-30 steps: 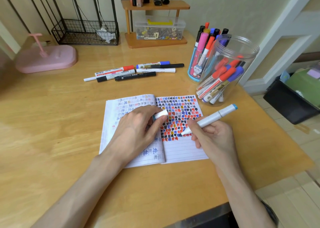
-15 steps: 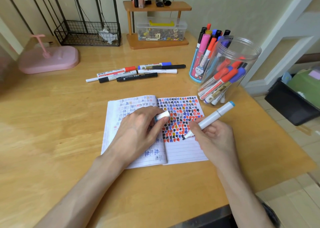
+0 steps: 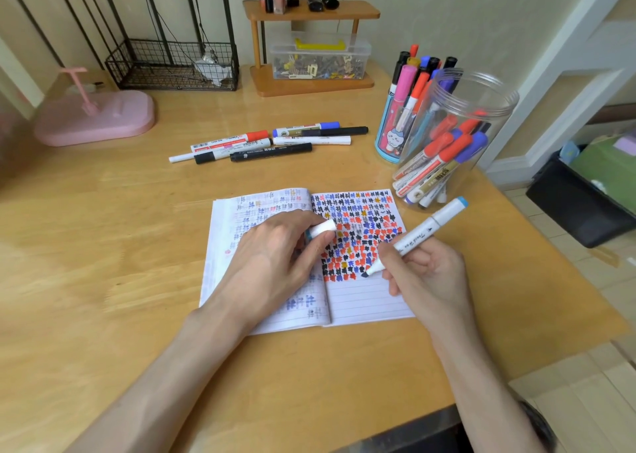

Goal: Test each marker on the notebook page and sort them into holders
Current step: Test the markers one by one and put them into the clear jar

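Found on the near middle of the wooden tabletop [image 3: 103, 229]: an open notebook [image 3: 364, 301], lying flat, its right page packed with rows of black, red, blue and yellow test marks down to about its middle, with bare lines below.

Noted behind and to the right of it: a clear jar [image 3: 499, 115] part filled with red- and blue-capped markers, just beside a blue holder [image 3: 387, 143] crowded with upright markers.

Noted behind the notebook and apart from it: a loose row of markers [image 3: 272, 143] lying on their sides, judged to be awaiting test.

At the left hand [image 3: 275, 256]: resting palm down on the left page near the spine, fingers curled round a white cap [image 3: 321, 228].

At the right hand [image 3: 426, 273]: closed in a writing grip round a white marker [image 3: 423, 232] with a blue rear end, chisel tip down on the right page at the end of the last row of marks.

Judged as the testing step, at or just short of the stroke. Cannot tell whether fresh ink is going down.

Called for next: lift the tip and read the mark. Bring cap and tip into line and press home. Carry the marker to a holder according to the result. Cannot tell from this view which holder takes which sort. Keep weight on the left page meanwhile, to stop the notebook sliding.
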### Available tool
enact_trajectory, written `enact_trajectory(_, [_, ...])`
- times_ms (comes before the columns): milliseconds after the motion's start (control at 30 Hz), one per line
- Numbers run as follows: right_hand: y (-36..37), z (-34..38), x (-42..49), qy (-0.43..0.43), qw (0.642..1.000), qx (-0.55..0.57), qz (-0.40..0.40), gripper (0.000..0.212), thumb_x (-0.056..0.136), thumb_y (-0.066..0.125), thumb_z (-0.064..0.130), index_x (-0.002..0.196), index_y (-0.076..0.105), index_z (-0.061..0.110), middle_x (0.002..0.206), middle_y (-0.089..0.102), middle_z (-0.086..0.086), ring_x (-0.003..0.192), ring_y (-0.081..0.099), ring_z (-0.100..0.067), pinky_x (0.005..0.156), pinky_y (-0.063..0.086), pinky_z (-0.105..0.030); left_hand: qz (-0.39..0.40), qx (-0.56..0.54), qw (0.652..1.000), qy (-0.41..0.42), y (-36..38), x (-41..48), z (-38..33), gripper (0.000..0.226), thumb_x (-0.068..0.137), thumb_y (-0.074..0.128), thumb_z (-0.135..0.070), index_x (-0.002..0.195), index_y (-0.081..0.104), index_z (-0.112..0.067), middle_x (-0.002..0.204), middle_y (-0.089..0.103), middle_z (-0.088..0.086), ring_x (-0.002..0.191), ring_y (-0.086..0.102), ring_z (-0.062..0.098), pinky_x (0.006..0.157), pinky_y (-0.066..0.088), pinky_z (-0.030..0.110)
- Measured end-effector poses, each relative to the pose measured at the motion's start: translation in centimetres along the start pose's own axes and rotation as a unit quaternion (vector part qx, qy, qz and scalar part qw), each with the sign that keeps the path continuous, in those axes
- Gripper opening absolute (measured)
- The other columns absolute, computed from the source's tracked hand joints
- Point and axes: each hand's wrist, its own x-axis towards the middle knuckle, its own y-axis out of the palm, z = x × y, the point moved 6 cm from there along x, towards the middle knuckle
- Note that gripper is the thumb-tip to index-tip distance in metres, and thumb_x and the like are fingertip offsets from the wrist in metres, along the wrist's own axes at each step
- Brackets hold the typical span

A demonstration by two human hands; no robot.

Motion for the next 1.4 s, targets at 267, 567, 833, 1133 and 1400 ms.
enact_trajectory(267, [0.54,0.44,-0.29,-0.003,1.0,-0.015,0.017,0.021,0.087,0.083,0.018,0.08,0.068,0.003,0.06,0.07,-0.009,0.045,0.058,-0.015,0.048,0.049,-0.026,-0.002,-0.013,1.0,0.006,0.25,-0.07,-0.08,0.026,0.105,0.054,-0.05,0.108,0.069,-0.028,0.081,0.064,-0.012,0.073,0.057,0.009,0.066,0.05,0.039])
enact_trajectory(567, [0.21,0.31,0.05,-0.003,1.0,-0.013,0.0,0.021,0.086,0.08,0.0,0.073,0.063,0.001,0.051,0.063,0.007,0.043,0.057,-0.001,0.045,0.043,-0.014,0.005,-0.014,1.0,0.012,0.22,-0.08,-0.28,0.033,0.105,0.051,-0.053,0.11,0.07,-0.027,0.082,0.065,-0.011,0.074,0.056,0.009,0.067,0.05,0.039])
enact_trajectory(833, [0.3,0.44,-0.17,-0.002,0.999,-0.002,0.032,0.018,0.09,0.075,0.0,0.082,0.062,-0.009,0.057,0.062,-0.006,0.045,0.054,-0.011,0.046,0.045,-0.021,0.012,-0.004,1.0,0.005,0.38,-0.07,-0.1,0.035,0.104,0.048,-0.056,0.114,0.069,-0.029,0.082,0.065,-0.01,0.073,0.057,0.009,0.068,0.05,0.04])
enact_trajectory(1133, [0.1,-0.03,-0.02,0.03,1.0,-0.001,0.007,0.012,0.09,0.075,0.002,0.084,0.067,-0.003,0.057,0.065,0.001,0.047,0.057,-0.004,0.047,0.044,-0.016,0.017,-0.001,1.0,0.006,0.39,-0.05,-0.09,0.036,0.104,0.048,-0.056,0.115,0.069,-0.028,0.084,0.067,-0.009,0.075,0.057,0.009,0.068,0.051,0.041])
enact_trajectory(1400, [-0.01,-0.05,0.07,0.017,1.0,-0.018,-0.011,0.013,0.09,0.076,0.005,0.085,0.066,-0.001,0.058,0.065,0.006,0.05,0.059,-0.002,0.049,0.043,-0.013,0.02,0.001,1.0,0.014,0.54,-0.08,0.02,0.03,0.105,0.053,-0.051,0.117,0.07,-0.029,0.093,0.07,-0.01,0.083,0.061,0.01,0.071,0.052,0.04])
